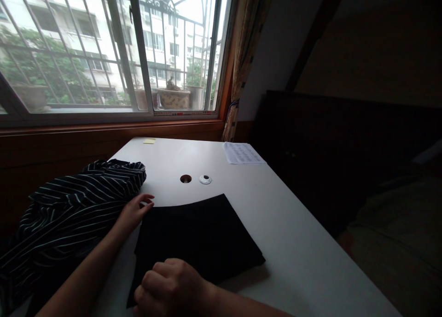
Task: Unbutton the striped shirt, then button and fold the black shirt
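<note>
A folded black cloth (pixel 196 238) lies flat on the white table, its far edge slightly curved and its layers showing at the right corner. My left hand (pixel 136 210) is at the cloth's far left corner, thumb and fingers stretched out and a little apart. Close to me, my right hand (pixel 169 284) is closed in a fist over the near left edge of the cloth, gripping it; the fingertips are hidden. Beside my left forearm is a heaped black cloth with white stripes (pixel 79 202).
On the white table (pixel 297 234) are a cable hole (pixel 185 179), its round white cover (pixel 205 179), printed sheets (pixel 243 153) and a yellow sticky note (pixel 149 141). Beyond the table stand a barred window (pixel 145 54) and a tied curtain (pixel 238 77). Dark furniture stands at the right.
</note>
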{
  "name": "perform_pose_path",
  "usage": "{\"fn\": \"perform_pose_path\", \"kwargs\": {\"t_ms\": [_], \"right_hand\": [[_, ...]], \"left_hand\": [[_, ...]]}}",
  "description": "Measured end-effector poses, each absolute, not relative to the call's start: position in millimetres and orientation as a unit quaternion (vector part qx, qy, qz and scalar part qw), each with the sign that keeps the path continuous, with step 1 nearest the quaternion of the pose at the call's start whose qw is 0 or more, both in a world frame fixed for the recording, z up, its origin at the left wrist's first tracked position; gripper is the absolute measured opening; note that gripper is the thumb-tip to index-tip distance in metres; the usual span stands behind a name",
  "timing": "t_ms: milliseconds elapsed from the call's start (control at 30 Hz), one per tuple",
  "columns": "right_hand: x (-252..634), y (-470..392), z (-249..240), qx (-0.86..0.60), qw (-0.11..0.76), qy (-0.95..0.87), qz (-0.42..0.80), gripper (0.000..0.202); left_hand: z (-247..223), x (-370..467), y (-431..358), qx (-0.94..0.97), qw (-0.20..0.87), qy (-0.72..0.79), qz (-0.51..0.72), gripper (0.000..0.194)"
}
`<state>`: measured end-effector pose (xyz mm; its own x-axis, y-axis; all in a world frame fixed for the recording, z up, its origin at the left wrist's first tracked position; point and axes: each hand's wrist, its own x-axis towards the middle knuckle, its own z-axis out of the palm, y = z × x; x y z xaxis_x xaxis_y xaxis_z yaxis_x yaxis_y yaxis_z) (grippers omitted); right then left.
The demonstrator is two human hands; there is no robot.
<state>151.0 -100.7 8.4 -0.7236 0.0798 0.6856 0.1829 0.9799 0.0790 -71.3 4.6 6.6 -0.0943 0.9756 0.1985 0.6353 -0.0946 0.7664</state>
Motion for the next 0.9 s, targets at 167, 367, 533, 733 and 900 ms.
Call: {"fn": "perform_pose_path", "kwargs": {"t_ms": [167,367,533,733,900], "right_hand": [[137,-100,-35,-0.057,0.283,-0.955,-0.064,0.03],[145,-96,-33,-0.003,0.229,-0.973,-0.005,0.033],[187,-82,-2,-0.022,0.225,-0.968,0.109,0.024],[258,-50,20,-0.308,0.22,-0.918,0.12,0.031],[297,-45,8,-0.419,0.102,-0.899,0.072,0.063]], "left_hand": [[-7,-73,11,0.66,0.201,0.62,0.374,0.037],[-14,-73,11,0.676,0.174,0.607,0.38,0.03],[-9,-72,0,0.725,0.106,0.59,0.339,0.032],[8,-33,-23,0.837,0.024,0.49,0.241,0.039],[-5,4,-35,0.903,-0.032,0.399,0.154,0.054]]}}
